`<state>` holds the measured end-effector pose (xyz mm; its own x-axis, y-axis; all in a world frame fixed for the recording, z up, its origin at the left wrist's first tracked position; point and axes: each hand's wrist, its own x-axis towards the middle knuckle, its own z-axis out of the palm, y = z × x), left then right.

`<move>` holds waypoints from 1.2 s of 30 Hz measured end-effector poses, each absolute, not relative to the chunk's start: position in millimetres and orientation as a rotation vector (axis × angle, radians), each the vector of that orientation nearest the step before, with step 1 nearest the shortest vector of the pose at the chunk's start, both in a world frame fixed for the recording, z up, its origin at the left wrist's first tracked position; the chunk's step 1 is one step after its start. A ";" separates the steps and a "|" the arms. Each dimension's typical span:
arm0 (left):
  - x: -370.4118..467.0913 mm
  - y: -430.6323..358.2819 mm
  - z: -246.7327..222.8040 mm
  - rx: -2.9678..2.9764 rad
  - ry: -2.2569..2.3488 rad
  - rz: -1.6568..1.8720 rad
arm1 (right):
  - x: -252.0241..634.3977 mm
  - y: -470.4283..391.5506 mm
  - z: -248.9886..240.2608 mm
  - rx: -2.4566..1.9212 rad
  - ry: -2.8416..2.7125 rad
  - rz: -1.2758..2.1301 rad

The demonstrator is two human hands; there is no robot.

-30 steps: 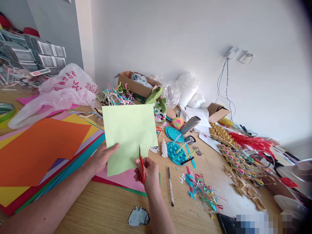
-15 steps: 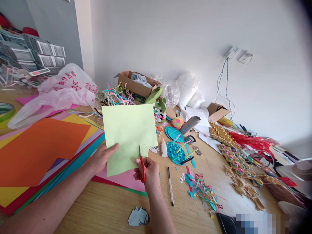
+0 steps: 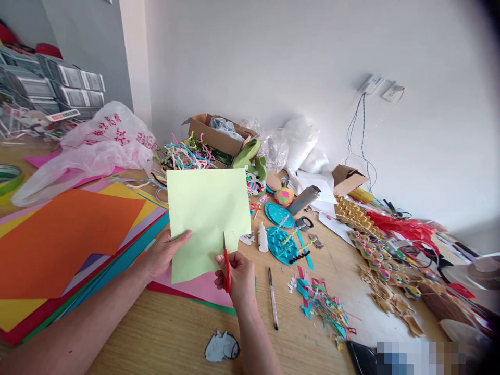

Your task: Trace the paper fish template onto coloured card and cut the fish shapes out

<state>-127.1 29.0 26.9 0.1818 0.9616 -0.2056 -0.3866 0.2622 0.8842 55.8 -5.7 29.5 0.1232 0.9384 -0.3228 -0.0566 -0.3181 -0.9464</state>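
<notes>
My left hand point(image 3: 169, 252) grips the left edge of a light green sheet of paper point(image 3: 207, 208), thumb on the front, holding it upright above the table. My right hand point(image 3: 239, 273) is closed round the red handles of a pair of scissors point(image 3: 227, 271). The scissors' blade points up and lies against the lower right part of the sheet, beside a faint drawn curve. Below my hands, a small grey-white fish cutout point(image 3: 222, 346) lies on the wood. Pink paper point(image 3: 213, 292) shows under the green sheet.
Stacked coloured sheets point(image 3: 74, 239) lie on the left. To the right are a pen point(image 3: 273, 299), a white glue bottle point(image 3: 263, 238), blue craft discs point(image 3: 282, 247) and a heap of paper scraps point(image 3: 324, 307). Pipe cleaners point(image 3: 185, 153) and a cardboard box point(image 3: 214, 133) stand behind.
The green sheet's top has shifted and turned slightly, its right edge moving a little left. The scissors' handles have moved slightly left. Both hands keep their hold.
</notes>
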 end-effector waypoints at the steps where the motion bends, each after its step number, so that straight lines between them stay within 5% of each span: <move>1: -126.8 28.7 28.2 0.790 0.917 1.107 | 56.2 -5.7 29.2 -1.468 -0.920 1.353; 36: -137.9 37.1 24.8 0.690 0.894 1.216 | 90.0 -5.1 48.5 -1.386 -1.231 1.458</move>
<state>-137.9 37.1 24.8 0.1000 0.9737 -0.2049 -0.4860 0.2275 0.8438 90.0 -5.1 48.5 -0.1183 0.9603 -0.2525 0.0878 -0.2432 -0.9660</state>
